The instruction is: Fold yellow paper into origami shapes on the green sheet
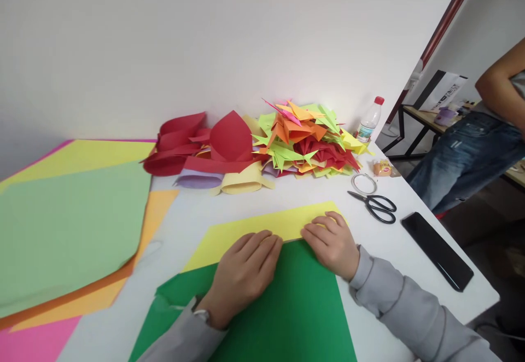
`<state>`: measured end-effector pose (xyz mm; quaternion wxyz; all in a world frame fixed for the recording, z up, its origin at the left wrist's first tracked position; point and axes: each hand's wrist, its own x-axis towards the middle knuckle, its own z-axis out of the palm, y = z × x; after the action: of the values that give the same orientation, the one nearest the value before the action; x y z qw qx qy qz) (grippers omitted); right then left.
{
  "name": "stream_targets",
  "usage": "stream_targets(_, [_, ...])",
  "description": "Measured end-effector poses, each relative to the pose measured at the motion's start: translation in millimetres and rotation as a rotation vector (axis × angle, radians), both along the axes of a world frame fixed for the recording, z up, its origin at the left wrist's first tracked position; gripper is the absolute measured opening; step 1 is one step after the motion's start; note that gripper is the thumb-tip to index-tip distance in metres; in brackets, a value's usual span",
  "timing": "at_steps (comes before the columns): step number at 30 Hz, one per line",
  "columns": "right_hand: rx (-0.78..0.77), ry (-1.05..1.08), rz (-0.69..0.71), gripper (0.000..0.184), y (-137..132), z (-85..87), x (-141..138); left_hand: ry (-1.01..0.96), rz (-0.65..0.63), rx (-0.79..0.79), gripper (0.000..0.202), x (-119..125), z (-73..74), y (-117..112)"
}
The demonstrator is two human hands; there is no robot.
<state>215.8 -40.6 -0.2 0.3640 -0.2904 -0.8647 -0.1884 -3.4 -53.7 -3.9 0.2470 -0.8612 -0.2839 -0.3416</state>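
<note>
A sheet of yellow paper (241, 231) lies across the table in front of me, over the far part of a green sheet (295, 307). My left hand (246, 272) is closed, its fingertips pressed together on the near edge of the yellow paper. Farther right on that same edge, my right hand (333, 246) has its fingers bent over the paper and closed on it. Both thumbs are hidden. Beside my left wrist, a corner of the green sheet looks crumpled or torn.
Stacked coloured sheets (69, 231) cover the left side. Against the wall are red paper cones (232, 138) and a heap of folded paper stars (303, 138). At right are a bottle (369, 121), tape roll (364, 184), scissors (379, 209) and phone (437, 250). A person (467, 149) stands beyond.
</note>
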Motion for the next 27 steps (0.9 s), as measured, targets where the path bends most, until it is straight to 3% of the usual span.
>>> stream_targets(8, [0.027,-0.061,0.073,0.016,-6.3,0.0,-5.0,0.011,-0.067,-0.018,0.022,19.6,-4.3,-6.2])
stream_targets(27, [-0.002,0.016,0.006,0.02,-4.0,-4.4,6.2,0.0,-0.025,-0.016,0.015,6.6,-0.2,-3.8])
